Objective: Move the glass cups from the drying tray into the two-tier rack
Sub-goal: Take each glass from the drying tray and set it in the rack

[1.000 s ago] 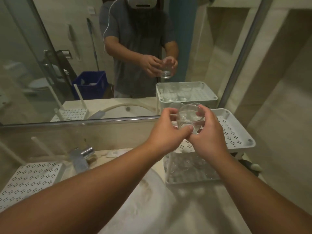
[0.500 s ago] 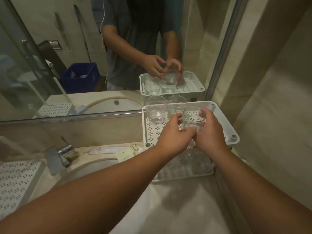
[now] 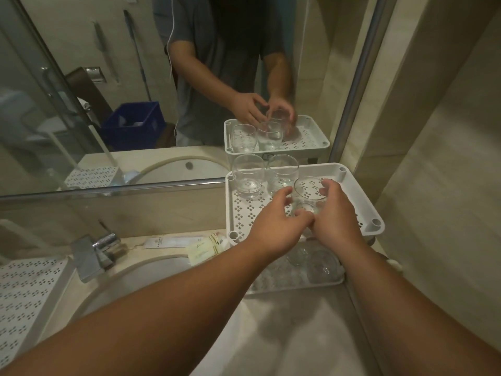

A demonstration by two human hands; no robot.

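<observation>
A white two-tier rack [image 3: 366,204] stands against the mirror at the right. On its perforated top tier stand two clear glass cups, one [image 3: 248,176] at the back left and one [image 3: 282,172] beside it. Both my hands hold a third glass cup [image 3: 309,195] upright, low over the top tier, in front of those two. My left hand [image 3: 276,226] grips its left side and my right hand [image 3: 336,215] its right side. More glass cups [image 3: 311,263] sit on the lower tier, partly hidden by my arms. The white perforated drying tray [image 3: 24,289] lies at the far left.
A round basin [image 3: 151,272] with a chrome tap [image 3: 95,253] lies between tray and rack. Paper sachets [image 3: 200,246] rest on the counter behind the basin. The mirror and a beige wall close off the back and right.
My hands have lowered the glass cup from in front of me down to the rack's top tier, in front of the two standing cups. The view has tilted downward.
</observation>
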